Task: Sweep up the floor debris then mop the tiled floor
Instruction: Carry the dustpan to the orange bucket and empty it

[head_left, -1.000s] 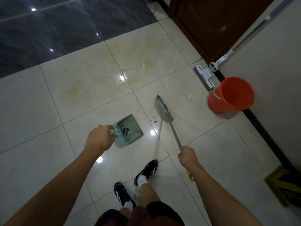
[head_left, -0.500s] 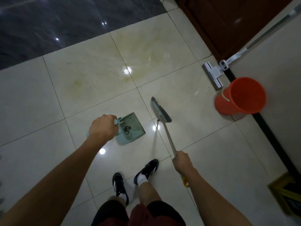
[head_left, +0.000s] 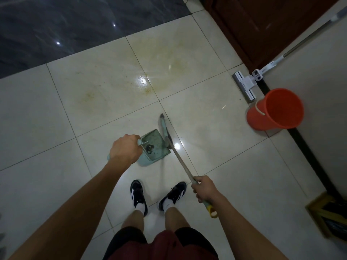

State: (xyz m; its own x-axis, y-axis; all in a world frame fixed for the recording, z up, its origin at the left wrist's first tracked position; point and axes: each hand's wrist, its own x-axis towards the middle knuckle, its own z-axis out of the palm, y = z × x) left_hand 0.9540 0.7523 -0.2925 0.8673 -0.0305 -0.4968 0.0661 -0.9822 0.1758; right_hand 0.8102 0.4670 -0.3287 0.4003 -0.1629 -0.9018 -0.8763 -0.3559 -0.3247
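- Left hand (head_left: 125,150): clenched on the handle of the dustpan (head_left: 154,147).
- Dustpan: pale teal, scuffed and dirty inside, comb teeth along its rear edge, dark debris (head_left: 149,147) within; resting on the tiled floor (head_left: 93,102).
- Right hand (head_left: 205,188): clenched on the broom (head_left: 166,133) shaft.
- Broom: teal head, dark bristles, touching the dustpan's open edge.
- Floor: cream tiles, yellowish staining.
- Orange bucket (head_left: 276,109) and white mop (head_left: 246,85): by the wall.

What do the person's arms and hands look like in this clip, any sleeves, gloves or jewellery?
Both forearms are bare from the frame edge down, with no sleeves in view. The left hand and right hand wear no gloves, and no watch, ring or wristband is visible.
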